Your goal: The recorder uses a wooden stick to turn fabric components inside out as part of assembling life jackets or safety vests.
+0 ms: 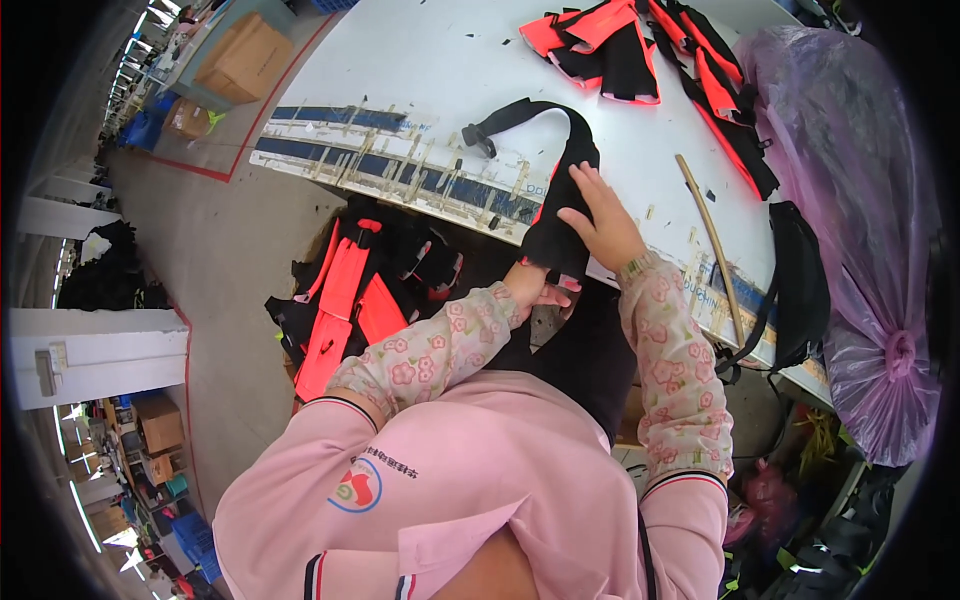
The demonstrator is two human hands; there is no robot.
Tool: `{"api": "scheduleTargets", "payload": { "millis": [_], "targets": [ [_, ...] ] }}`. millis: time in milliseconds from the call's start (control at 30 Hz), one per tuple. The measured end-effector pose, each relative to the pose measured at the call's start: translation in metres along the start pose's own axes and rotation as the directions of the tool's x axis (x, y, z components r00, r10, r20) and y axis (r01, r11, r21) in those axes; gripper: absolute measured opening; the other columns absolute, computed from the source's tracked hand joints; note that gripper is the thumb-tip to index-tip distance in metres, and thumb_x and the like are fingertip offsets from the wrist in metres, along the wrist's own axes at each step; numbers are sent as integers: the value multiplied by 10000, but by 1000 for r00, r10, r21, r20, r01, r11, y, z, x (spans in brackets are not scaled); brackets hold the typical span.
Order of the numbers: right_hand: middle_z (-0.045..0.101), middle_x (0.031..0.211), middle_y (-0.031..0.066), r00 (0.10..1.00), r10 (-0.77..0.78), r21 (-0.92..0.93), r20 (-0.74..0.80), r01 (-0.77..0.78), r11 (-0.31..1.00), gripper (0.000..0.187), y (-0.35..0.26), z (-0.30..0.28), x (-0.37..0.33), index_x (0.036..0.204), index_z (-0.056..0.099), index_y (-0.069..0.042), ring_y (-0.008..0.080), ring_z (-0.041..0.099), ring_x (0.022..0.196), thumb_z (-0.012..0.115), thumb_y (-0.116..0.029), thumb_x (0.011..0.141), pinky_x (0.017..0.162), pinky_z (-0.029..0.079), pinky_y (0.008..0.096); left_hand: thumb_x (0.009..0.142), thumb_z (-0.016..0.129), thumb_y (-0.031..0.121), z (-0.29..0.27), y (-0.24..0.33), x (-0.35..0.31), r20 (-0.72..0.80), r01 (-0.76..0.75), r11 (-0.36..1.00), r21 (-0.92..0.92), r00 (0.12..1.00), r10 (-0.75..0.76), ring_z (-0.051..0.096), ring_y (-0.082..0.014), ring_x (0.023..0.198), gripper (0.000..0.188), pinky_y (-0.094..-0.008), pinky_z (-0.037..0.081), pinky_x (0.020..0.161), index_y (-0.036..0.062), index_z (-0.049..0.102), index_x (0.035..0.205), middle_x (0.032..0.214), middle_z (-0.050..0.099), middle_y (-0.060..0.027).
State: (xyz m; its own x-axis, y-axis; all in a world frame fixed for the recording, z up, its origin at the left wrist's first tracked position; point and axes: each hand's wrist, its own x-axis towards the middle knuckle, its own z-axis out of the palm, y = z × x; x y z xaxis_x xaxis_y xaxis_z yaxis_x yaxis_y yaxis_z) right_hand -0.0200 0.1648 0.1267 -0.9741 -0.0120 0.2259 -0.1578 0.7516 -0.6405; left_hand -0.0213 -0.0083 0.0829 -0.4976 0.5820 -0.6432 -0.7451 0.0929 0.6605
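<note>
A black fabric piece (560,222) with an orange edge lies over the front edge of the white table, its lower end hanging past the edge. From its far end a narrow strap curves left to a black plastic buckle (480,138). My left hand (532,284) is at the hanging end, fingers partly hidden by the fabric and closed on it. With fingers stretched out, my right hand (606,222) rests flat against the right side of the same piece.
Black and orange fabric pieces (610,55) lie at the table's far side. A wooden stick (712,245) and a black bag (800,285) are at the right, beside a large purple plastic bag (840,160). More orange and black pieces (345,290) sit below the table's front edge.
</note>
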Motion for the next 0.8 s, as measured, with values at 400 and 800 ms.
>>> {"api": "scheduleTargets", "payload": {
  "millis": [400, 800],
  "targets": [
    [553, 1054, 104, 719, 638, -752, -276, -575, 322, 327, 62, -105, -175, 1080, 475, -70, 298, 576, 977, 591, -84, 775, 746, 501, 437, 938, 463, 366, 15, -1, -12, -25, -39, 999, -14, 999, 39, 651, -181, 713, 278, -293, 519, 544, 112, 575, 929, 762, 598, -28],
    [508, 628, -13, 731, 623, 414, 280, -677, 608, 158, -53, -127, -224, 1037, 550, -33, 42, 458, 501, 443, -115, 954, 467, 362, 206, 928, 474, 296, 5, -18, 3, -9, -73, 997, -5, 997, 73, 643, -202, 692, 237, -330, 542, 655, 87, 575, 977, 802, 624, -86]
  ]
}}
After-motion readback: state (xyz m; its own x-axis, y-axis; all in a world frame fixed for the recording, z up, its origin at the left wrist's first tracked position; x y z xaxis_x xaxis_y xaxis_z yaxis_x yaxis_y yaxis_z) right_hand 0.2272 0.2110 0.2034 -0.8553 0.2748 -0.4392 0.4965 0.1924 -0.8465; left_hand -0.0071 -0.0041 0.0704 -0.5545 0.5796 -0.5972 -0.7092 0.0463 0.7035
